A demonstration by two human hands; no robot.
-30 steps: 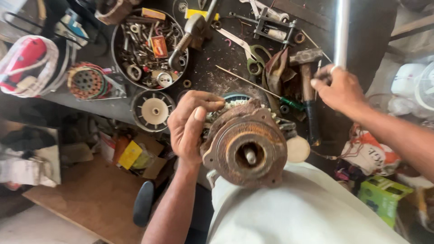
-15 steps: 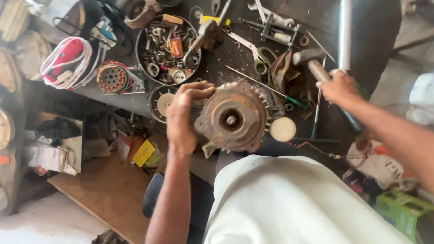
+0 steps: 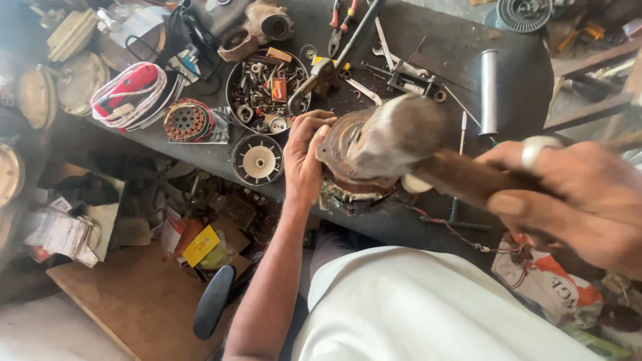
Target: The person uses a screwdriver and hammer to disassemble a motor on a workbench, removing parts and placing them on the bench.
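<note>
The hammer (image 3: 428,150) was raised close to the camera, blurred, its long axis running nearly level: the grey metal head lay to the left, over the motor housing (image 3: 351,177), and the wooden handle ran off to the right into the right hand (image 3: 568,200). That hand was closed around the handle, thumb along the near side, a pale ring on one finger, the forearm leaving the picture at the right edge. The round, rusty motor housing sat at the near edge of the dark workbench (image 3: 461,47), partly hidden by the hammer head. The left hand (image 3: 304,157) clasped the housing's left side, fingers curled over its rim, the forearm rising straight from below. Just left stood a white fan wheel (image 3: 257,160); behind it, a round tray of bolts and small parts (image 3: 257,90) and a wound copper stator (image 3: 187,120). A bright metal tube (image 3: 489,90) lay lengthwise farther back.
</note>
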